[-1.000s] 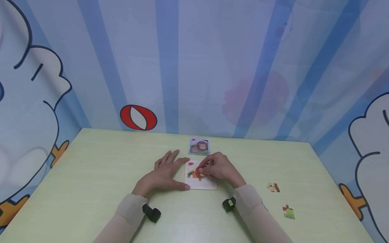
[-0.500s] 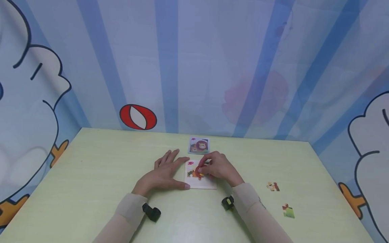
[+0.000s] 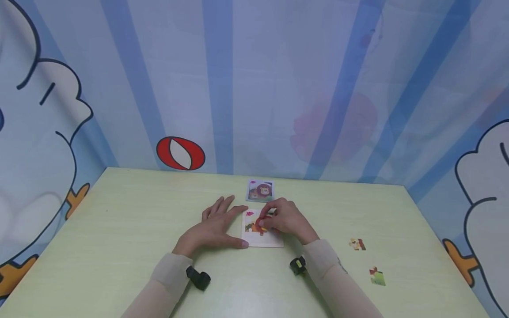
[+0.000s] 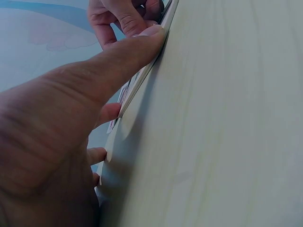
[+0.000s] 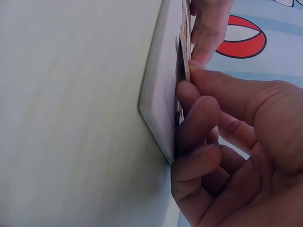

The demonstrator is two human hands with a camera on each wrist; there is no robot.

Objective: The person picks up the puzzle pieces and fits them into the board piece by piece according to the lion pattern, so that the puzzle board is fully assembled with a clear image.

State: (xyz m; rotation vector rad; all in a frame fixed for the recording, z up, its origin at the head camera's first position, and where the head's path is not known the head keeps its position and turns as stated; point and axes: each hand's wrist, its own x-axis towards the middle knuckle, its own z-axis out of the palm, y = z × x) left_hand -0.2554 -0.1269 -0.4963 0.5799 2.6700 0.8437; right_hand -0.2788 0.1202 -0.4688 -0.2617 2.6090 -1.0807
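Now the right hand (image 3: 288,221) pinches a piece (image 5: 185,51) near a pink emblem (image 3: 249,213).

Right hand (image 3: 288,219) and cuff (image 3: 320,256) nudged slightly left.

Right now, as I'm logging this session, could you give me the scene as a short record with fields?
left hand: thumb and forefinger at the left edge of the white board
right hand: pinches a puzzle piece at the board
lion card: beyond the board
far loose piece: on the table, right of the board
near loose piece: same side, closer to the person
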